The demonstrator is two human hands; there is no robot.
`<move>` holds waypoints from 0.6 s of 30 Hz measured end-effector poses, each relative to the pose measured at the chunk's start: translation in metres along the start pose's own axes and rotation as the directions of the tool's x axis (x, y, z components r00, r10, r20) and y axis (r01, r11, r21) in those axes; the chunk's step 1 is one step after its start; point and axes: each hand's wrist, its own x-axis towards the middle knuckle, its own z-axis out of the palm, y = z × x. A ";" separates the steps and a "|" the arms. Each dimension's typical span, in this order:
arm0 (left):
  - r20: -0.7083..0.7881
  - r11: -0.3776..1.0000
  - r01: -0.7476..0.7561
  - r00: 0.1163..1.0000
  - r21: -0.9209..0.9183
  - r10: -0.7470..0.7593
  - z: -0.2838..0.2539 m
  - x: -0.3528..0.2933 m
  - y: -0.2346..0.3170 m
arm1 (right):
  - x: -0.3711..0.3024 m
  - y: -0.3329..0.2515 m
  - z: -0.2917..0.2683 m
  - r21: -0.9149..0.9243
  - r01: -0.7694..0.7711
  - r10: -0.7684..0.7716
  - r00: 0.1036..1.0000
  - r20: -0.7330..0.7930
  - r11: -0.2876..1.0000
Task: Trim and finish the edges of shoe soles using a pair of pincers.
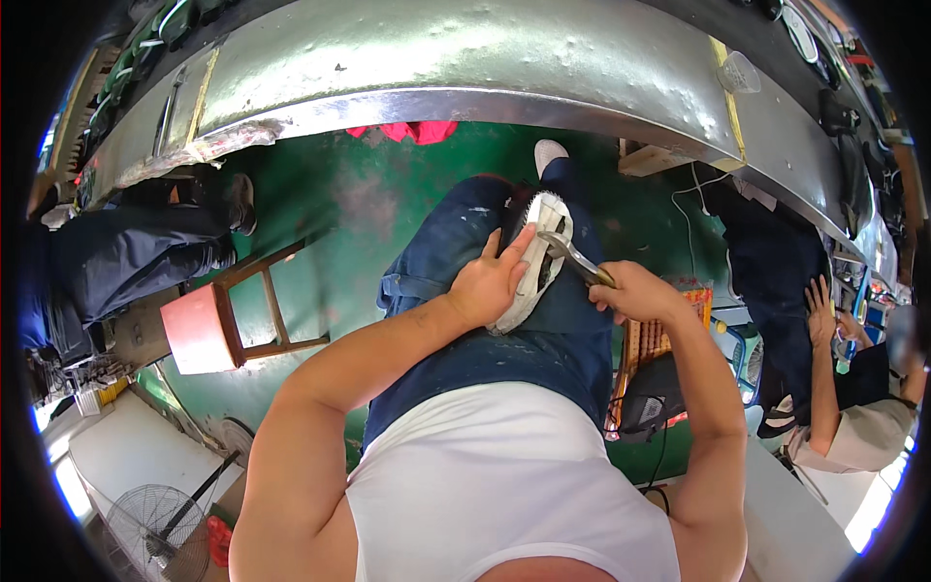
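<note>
On my lap a shoe (545, 215) lies bottom up, its pale underside and ragged whitish edge facing me. My left hand (492, 279) is closed around its left side, the thumb and fingers along the edge. In my right hand (632, 291) is a pair of metal pincers (580, 260), gripped by the handles. Their curved jaws touch the middle of the shoe's underside; whether they pinch any material is too small to tell.
Ahead runs a long metal-topped bench (388, 53) with shoes along its far side. A red-topped stool (201, 328) stands at left, a floor fan (155, 529) behind it. Co-workers sit on both sides; one's hand (820, 308) shows at right. A dark bag (652, 398) rests beside me.
</note>
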 end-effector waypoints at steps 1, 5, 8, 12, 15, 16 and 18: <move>0.028 1.000 -0.017 0.999 0.007 0.017 0.000 0.002 -0.004 | -0.006 -0.005 -0.001 -0.012 0.030 -0.031 0.999 -0.036 0.999; 0.211 0.995 0.018 0.977 0.095 -0.038 -0.013 0.010 0.015 | 0.019 -0.004 0.028 -0.153 0.366 -0.389 0.756 -0.526 0.918; 0.372 0.976 0.037 0.921 0.213 -0.116 -0.032 0.014 0.037 | 0.038 0.005 0.028 -0.371 0.196 -0.364 0.808 -0.464 0.908; -0.116 0.982 -0.185 0.977 -0.029 0.181 0.000 -0.014 0.001 | 0.022 -0.002 0.024 -0.370 0.207 -0.372 0.807 -0.459 0.906; -0.012 0.890 0.259 0.959 -0.376 -0.284 0.004 -0.020 0.004 | 0.011 -0.008 0.028 -0.365 0.200 -0.346 0.849 -0.398 0.909; -0.009 0.887 0.264 0.957 -0.378 -0.289 0.006 -0.022 0.004 | 0.009 -0.003 0.041 -0.266 0.334 -0.424 0.778 -0.463 0.904; 0.006 0.909 0.228 0.970 -0.348 -0.241 0.006 -0.019 0.004 | 0.010 0.006 0.053 -0.177 0.470 -0.485 0.690 -0.537 0.865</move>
